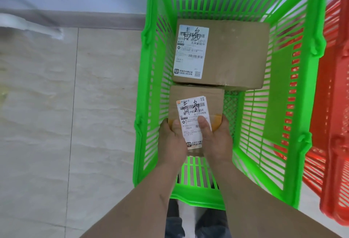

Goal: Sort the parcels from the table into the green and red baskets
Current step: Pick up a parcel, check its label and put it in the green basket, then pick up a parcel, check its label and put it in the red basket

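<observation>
A small brown cardboard parcel point(196, 101) with a white shipping label is inside the green basket point(309, 52), near its front left. My left hand point(170, 141) and my right hand point(217, 139) grip its near end from both sides, with both thumbs lying on the label. Just beyond it a larger brown parcel point(234, 54) with its own white label lies flat on the basket's floor. The red basket point(336, 116) stands directly to the right of the green one, only partly in view.
Both baskets stand on a pale tiled floor point(56, 124). A grey skirting and a light wall run along the top left. The right half of the green basket's floor is bare mesh. My legs show below the basket's front rim.
</observation>
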